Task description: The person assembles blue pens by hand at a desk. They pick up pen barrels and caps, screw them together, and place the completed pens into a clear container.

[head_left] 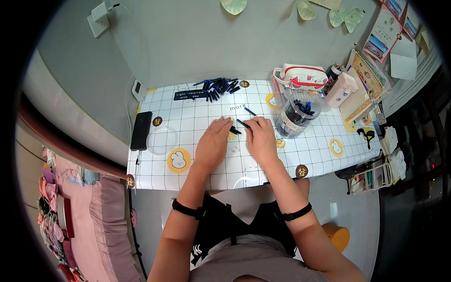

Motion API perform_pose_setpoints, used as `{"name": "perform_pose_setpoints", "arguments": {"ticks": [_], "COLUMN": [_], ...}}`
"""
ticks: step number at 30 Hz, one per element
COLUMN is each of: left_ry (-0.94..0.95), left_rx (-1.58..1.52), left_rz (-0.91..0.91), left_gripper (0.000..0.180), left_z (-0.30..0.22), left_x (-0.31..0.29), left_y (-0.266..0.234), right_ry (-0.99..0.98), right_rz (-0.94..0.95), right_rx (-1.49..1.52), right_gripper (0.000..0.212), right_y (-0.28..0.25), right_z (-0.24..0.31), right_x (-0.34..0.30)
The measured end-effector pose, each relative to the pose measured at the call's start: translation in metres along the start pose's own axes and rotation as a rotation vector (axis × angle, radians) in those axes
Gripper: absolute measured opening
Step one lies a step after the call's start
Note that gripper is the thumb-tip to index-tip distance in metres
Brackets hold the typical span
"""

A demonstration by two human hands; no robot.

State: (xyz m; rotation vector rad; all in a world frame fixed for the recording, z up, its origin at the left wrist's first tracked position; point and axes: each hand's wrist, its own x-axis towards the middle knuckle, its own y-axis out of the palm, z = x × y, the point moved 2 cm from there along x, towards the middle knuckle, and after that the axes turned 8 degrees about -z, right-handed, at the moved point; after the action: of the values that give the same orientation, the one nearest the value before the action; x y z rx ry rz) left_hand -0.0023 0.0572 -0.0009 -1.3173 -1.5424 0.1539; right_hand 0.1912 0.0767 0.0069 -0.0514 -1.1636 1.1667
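My left hand (pixel 213 143) rests palm down over the middle of the table, its fingers together. A short black tube (pixel 236 130) sticks out from under its thumb side, seemingly gripped there. Just right of it, my right hand (pixel 261 141) pinches the end of a thin dark blue tube (pixel 243 123) between thumb and forefinger. Another such tube (pixel 250 111) lies loose a little beyond. At the table's back is a heap of short dark blue tubes (pixel 218 88). More of them stand in a clear round jar (pixel 292 123) right of my right hand.
A white gridded cloth (pixel 206 174) covers the table. At left lie a black phone (pixel 141 130) on a cable and a clear round lid (pixel 162 140). A white-and-red pouch (pixel 304 76), a pink box (pixel 341 89) and notebooks (pixel 369 77) stand at the back right.
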Motion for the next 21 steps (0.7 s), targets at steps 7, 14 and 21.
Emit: {"name": "perform_pose_setpoints", "arguments": {"ticks": [7,14,21], "left_ry": [0.013,-0.090,-0.102], "left_rx": [-0.091,-0.202,-0.283], "left_rz": [-0.042,0.026,0.032], "left_gripper": [0.027,0.039,0.050], "left_z": [-0.007,-0.008,-0.004], "left_x": [-0.001,0.000,0.001], "left_y": [-0.005,-0.010,-0.008], "right_ry": [-0.061,-0.029,-0.128], "right_rz": [0.034,0.022,0.097], "right_rx": [0.121,0.076,0.070], "right_gripper": [0.027,0.023,0.021], "right_y": [0.006,0.003,-0.001], "right_z": [-0.010,-0.004,0.004], "right_x": [-0.002,0.000,0.001]}}
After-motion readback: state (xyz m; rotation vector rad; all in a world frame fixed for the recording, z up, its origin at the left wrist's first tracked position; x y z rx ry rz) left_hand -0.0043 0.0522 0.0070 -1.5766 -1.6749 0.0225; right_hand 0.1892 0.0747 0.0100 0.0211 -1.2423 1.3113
